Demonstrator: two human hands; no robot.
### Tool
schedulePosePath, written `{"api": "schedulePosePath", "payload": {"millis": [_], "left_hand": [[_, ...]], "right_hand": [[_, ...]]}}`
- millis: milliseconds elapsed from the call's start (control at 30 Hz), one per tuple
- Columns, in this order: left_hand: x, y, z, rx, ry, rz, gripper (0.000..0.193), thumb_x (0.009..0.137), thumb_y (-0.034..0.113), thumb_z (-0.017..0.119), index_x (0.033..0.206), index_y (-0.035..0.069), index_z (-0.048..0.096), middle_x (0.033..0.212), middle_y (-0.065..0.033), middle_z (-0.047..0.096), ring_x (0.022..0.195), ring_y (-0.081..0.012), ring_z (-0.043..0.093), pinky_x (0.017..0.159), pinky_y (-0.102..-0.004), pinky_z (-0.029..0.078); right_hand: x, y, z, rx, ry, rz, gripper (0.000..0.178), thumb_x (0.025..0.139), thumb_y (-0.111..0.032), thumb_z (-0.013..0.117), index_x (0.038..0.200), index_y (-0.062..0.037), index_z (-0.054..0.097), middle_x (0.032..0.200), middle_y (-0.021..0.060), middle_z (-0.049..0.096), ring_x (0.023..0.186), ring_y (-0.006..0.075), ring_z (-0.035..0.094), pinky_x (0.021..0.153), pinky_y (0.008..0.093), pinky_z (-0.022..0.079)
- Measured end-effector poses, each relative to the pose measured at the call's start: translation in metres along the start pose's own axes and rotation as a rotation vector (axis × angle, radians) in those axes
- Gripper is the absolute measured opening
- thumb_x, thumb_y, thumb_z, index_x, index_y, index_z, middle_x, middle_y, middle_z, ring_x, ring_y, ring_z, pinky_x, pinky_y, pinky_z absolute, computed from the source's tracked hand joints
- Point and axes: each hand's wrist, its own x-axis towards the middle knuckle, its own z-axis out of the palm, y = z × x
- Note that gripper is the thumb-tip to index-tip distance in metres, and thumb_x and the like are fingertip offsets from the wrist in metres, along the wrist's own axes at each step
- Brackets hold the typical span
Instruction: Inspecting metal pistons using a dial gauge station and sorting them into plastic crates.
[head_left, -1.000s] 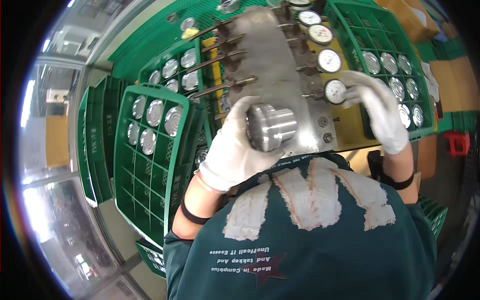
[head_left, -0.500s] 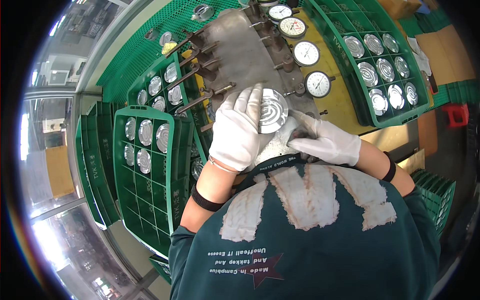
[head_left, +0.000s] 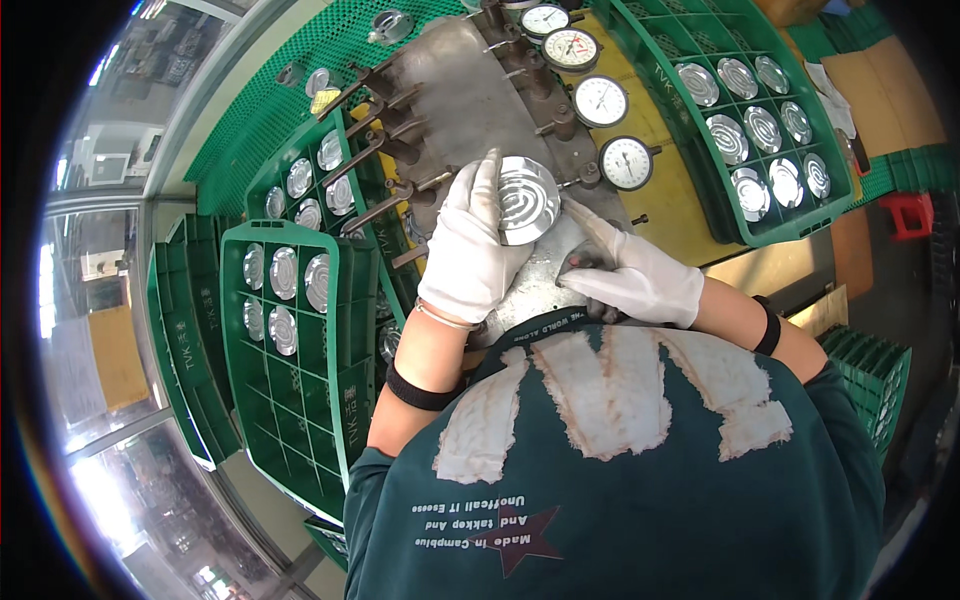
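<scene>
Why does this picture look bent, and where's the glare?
Head view: fisheye curves edges near the rim; same view: glare whitens part of the lower-left window; head view again: highlights streak the round metal part in the left hand.

Glossy, bright metal on this round part (head_left: 529, 201)!
Matt cloth gloves (head_left: 462, 265) here, smooth plastic crate (head_left: 349, 290) there, dull metal plate (head_left: 465, 95).

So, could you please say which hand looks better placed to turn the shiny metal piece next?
Probably the left hand: it holds the shiny metal piece, while the right hand sits mostly lower, to its right.
</scene>
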Motion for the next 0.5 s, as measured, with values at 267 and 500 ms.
{"api": "schedulePosePath", "payload": {"millis": [267, 500], "left_hand": [[0.0, -0.0001, 0.0019, 0.006, 0.018, 0.013, 0.091, 0.064, 0.005, 0.082, 0.144, -0.001, 0.038, 0.127, -0.0242, 0.053, 0.109, -0.0393, 0.059, 0.093, -0.0417, 0.052], [0.0004, 0.0014, 0.0038, 0.004, 0.037, 0.026, 0.09, 0.065, 0.007, 0.083, 0.143, -0.002, 0.039, 0.127, -0.0244, 0.054, 0.109, -0.0392, 0.059, 0.093, -0.0416, 0.052]], "right_hand": [[0.0025, 0.0058, 0.0007, -0.083, 0.037, -0.046, 0.086, 0.091, -0.025, 0.062, 0.155, 0.0042, 0.013, 0.072, 0.0134, 0.062, 0.062, 0.0189, 0.06, 0.06, 0.0324, 0.049], [0.0022, 0.0085, 0.0006, -0.103, 0.064, -0.072, 0.087, 0.091, -0.027, 0.063, 0.155, 0.0047, 0.013, 0.07, 0.0135, 0.062, 0.063, 0.0207, 0.06, 0.061, 0.0333, 0.048]]}}
